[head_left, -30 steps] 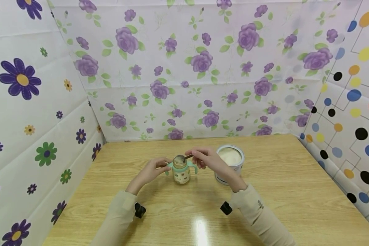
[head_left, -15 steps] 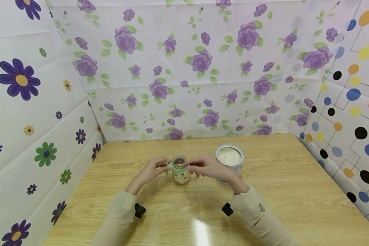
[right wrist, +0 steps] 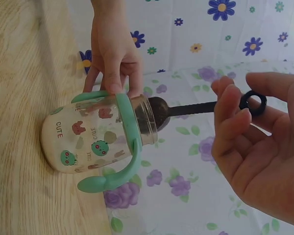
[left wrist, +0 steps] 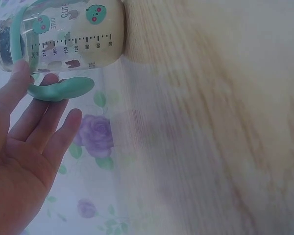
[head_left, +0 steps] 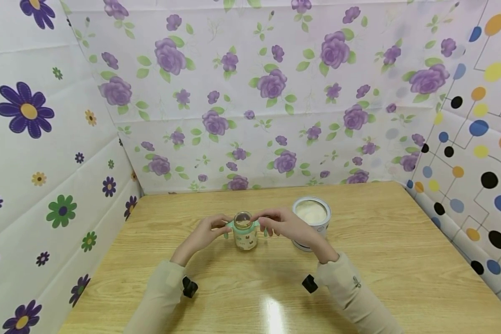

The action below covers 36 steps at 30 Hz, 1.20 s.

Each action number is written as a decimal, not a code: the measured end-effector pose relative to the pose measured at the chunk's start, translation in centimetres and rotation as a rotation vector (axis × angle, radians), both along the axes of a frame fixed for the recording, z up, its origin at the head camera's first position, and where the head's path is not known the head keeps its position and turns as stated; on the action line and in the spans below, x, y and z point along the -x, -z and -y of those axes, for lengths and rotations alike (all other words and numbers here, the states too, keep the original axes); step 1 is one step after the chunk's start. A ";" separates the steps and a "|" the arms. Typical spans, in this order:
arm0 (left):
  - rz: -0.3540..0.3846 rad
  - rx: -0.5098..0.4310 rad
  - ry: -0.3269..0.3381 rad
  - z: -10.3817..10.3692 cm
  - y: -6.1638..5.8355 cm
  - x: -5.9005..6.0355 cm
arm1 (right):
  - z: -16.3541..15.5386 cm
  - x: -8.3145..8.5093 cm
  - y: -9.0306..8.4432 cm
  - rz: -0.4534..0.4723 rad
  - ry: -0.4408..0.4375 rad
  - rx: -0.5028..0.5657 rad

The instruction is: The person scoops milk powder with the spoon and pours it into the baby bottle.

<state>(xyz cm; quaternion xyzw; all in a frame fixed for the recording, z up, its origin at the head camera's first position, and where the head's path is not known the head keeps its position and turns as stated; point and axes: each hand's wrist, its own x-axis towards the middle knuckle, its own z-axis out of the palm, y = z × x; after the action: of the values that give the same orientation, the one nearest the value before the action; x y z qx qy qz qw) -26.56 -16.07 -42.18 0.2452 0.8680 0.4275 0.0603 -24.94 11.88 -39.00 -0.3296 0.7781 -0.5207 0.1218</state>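
Currently, your left hand (head_left: 206, 232) grips the bottle (head_left: 245, 230) handle; your right hand (head_left: 281, 224) pinches the spoon (right wrist: 206, 107). Keep the spoon centred over the mouth.

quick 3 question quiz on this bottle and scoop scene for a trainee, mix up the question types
1. True or false: the left hand touches a green handle of the baby bottle.
2. Multiple choice: the scoop held by the right hand has its bowl A) inside the powder tin, B) at the bottle's open mouth, C) flat on the table.
3. Fill in: the open powder tin stands on the wooden table at the bottle's ____ side, by the person's own sides.

Key: 1 true; 2 B; 3 right.
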 end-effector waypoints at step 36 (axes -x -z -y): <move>-0.005 -0.002 -0.026 0.9 3.7 2.6 | -0.3 0.3 0.2 -0.076 0.240 0.244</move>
<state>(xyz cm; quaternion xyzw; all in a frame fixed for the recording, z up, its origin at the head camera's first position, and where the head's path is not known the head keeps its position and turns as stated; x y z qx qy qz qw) -29.13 -16.99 -45.91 0.2349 0.8710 0.4283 0.0523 -25.26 12.17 -39.21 -0.2663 0.7469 -0.6092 -0.0117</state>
